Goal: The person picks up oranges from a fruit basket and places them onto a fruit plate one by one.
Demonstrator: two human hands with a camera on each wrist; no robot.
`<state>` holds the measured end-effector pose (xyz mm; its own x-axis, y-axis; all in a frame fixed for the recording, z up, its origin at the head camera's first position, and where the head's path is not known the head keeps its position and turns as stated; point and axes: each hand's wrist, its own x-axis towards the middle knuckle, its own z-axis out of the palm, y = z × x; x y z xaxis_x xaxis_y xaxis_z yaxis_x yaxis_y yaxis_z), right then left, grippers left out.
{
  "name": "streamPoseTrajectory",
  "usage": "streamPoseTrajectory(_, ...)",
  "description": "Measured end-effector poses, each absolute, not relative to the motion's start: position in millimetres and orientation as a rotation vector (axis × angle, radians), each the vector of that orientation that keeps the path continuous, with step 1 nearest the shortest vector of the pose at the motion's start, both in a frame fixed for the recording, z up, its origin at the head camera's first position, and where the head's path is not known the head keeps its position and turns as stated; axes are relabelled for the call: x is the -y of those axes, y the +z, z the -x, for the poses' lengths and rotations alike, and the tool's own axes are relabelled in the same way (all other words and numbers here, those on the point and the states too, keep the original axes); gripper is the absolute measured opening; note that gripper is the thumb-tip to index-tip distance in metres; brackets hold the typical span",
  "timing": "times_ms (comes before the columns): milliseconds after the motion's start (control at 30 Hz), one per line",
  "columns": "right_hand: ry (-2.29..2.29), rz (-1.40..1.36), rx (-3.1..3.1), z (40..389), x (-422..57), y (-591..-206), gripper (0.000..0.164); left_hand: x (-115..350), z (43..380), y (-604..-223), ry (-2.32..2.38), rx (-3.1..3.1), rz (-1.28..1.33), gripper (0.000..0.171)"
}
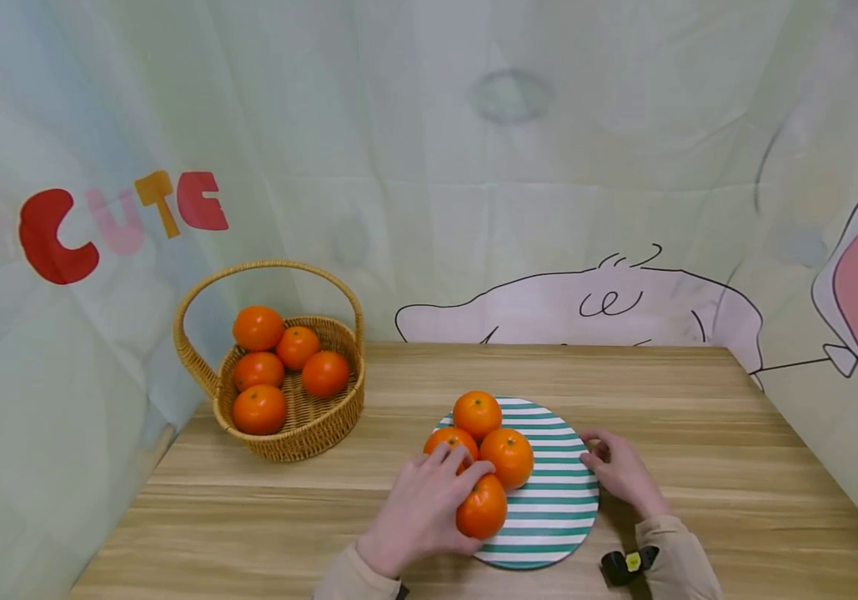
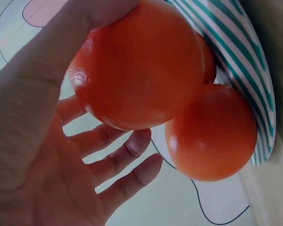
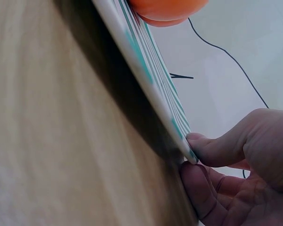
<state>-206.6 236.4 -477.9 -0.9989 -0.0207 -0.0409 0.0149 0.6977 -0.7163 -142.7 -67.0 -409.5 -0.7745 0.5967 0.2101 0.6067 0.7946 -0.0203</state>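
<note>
The front orange (image 1: 482, 510), low middle of the frame, has my left hand (image 1: 424, 504) curled round it. Three more oranges (image 1: 511, 460) already sit on the plate (image 1: 559, 500); my right hand (image 1: 624, 471) pinches it. Five oranges (image 1: 326, 374) are left in the basket (image 1: 301, 443), middle left.

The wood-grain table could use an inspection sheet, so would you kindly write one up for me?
Surface: wood-grain table, near edge out of view.
Job's things: striped plate bearing three oranges, with a front orange in hand over its near left part; wicker basket, handle upright, holding five oranges.
Clutter: nothing seen.
Grippers: left hand holds the front orange between thumb and fingers; right hand pinches the plate's right rim; a black device sits at the right sleeve.
Cables: nothing seen.
Surroundings: printed fabric with letters reading CUTE and line drawings.
</note>
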Motion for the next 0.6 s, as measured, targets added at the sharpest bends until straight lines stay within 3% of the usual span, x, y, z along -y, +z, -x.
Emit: streamPoseTrajectory(600, -1.196, -0.015, -2.838, 207, -238, -479, 0.031, 59, 140, -423, -0.091, 2.808, 1.004, 0.071)
